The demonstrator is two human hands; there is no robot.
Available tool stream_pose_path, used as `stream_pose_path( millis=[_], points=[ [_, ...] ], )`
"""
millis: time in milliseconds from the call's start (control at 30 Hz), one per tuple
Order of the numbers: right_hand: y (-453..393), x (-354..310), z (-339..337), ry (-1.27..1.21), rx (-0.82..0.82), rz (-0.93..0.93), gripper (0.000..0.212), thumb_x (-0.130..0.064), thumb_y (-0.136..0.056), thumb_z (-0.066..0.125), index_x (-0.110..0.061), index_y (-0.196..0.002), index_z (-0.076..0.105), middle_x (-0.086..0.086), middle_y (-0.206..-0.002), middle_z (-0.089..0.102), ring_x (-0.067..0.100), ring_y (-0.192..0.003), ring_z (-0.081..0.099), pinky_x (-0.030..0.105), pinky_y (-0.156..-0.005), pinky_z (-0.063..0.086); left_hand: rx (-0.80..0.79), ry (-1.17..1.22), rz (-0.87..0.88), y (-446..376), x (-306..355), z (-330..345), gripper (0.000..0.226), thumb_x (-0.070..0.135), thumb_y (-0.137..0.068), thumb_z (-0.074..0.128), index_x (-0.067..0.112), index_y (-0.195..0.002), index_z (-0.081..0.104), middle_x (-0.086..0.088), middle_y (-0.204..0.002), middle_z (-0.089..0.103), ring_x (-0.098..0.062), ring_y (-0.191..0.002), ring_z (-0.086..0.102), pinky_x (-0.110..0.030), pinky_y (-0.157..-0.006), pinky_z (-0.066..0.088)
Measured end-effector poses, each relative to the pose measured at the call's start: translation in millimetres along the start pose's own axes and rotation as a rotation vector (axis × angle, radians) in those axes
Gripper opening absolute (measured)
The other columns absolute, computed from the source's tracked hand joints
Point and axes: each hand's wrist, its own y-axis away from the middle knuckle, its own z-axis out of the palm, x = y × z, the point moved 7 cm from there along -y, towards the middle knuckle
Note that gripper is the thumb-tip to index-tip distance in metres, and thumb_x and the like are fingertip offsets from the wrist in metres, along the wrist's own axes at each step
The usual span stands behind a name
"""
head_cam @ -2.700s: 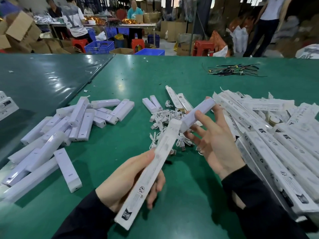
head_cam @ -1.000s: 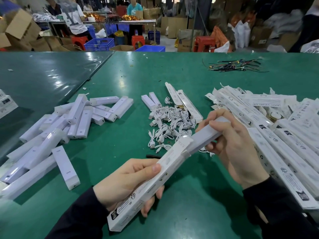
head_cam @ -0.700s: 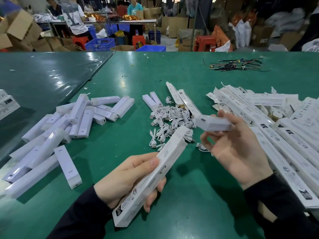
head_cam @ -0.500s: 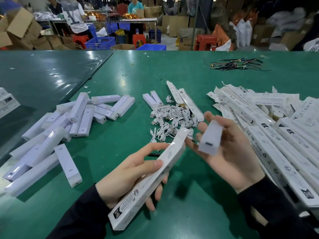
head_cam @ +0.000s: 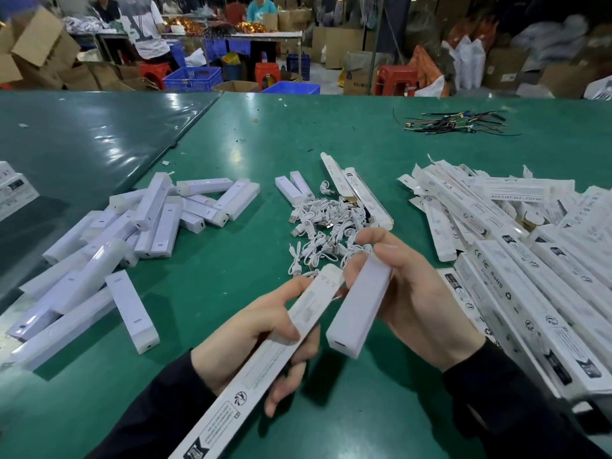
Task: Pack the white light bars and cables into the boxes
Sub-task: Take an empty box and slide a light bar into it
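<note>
My right hand (head_cam: 414, 293) now grips a short white plastic light bar (head_cam: 359, 306) out of the long white cardboard box (head_cam: 265, 359) gripped in my left hand (head_cam: 251, 329) at seven o'clock; it needs reinserting, I judge.

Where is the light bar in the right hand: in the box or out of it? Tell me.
Out. The right hand grips the light bar clear of the box in the left hand; both of the bar's ends show, beside the box's far end.

On the table (head_cam: 331, 134): loose light bars (head_cam: 139, 233) at nine o'clock; cables (head_cam: 326, 226) at twelve; boxes (head_cam: 516, 246) at three; wire scraps (head_cam: 453, 122) beyond at one
</note>
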Motion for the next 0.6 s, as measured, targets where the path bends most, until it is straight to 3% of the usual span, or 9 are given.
stream_pose_path(
  millis=[133, 267, 467, 533, 600],
  points=[
    [0, -2, 3, 0.041, -0.035, -0.028, 0.016, -0.025, -0.085, 0.048, -0.018, -0.098, 0.055, 0.005, -0.068, 0.063, 0.014, -0.059, 0.055, 0.024, -0.059, 0.043, 0.069, 0.011, 0.035, 1, -1, -4, 0.057, 0.012, -0.059, 0.054, 0.009, -0.115, 0.045, -0.014, -0.068, 0.037, -0.018, -0.034, 0.042, -0.021, -0.029, 0.041],
    [0, 5, 2, 0.049, -0.025, 0.01, 0.015, -0.026, -0.084, 0.05, -0.02, -0.096, 0.057, 0.008, -0.07, 0.063, 0.014, -0.058, 0.053, 0.024, -0.053, 0.044, 0.038, 0.085, 0.034, 3, 1, -1, 0.055, 0.01, -0.061, 0.049, 0.02, -0.11, 0.027, -0.01, -0.06, 0.052, -0.016, -0.033, 0.044, -0.019, -0.03, 0.04],
    [0, 7, 2, 0.045, -0.01, 0.031, 0.014, -0.026, -0.083, 0.051, -0.021, -0.092, 0.061, 0.007, -0.069, 0.063, 0.012, -0.055, 0.054, 0.02, -0.048, 0.043, 0.157, 0.214, 0.07, 4, 3, -2, 0.044, 0.014, -0.059, 0.059, 0.017, -0.098, 0.038, -0.017, -0.073, 0.048, -0.015, -0.032, 0.037, -0.015, -0.028, 0.034],
    [1, 9, 3, 0.059, -0.025, 0.039, 0.013, -0.027, -0.084, 0.051, -0.022, -0.091, 0.061, 0.007, -0.069, 0.063, 0.013, -0.055, 0.053, 0.02, -0.048, 0.041, 0.201, 0.091, 0.056, 1, 7, 1, 0.025, 0.019, -0.074, 0.063, 0.01, -0.092, 0.047, -0.015, -0.071, 0.048, -0.016, -0.027, 0.037, -0.014, -0.026, 0.03],
    [1, 10, 4, 0.06, -0.031, 0.044, 0.013, -0.027, -0.083, 0.052, -0.025, -0.089, 0.063, 0.006, -0.07, 0.063, 0.012, -0.056, 0.053, 0.02, -0.048, 0.04, 0.255, -0.056, 0.042, 1, 10, -1, 0.013, 0.014, -0.092, 0.048, 0.004, -0.094, 0.041, -0.014, -0.063, 0.05, -0.011, -0.023, 0.039, -0.015, -0.023, 0.03]
  ],
)
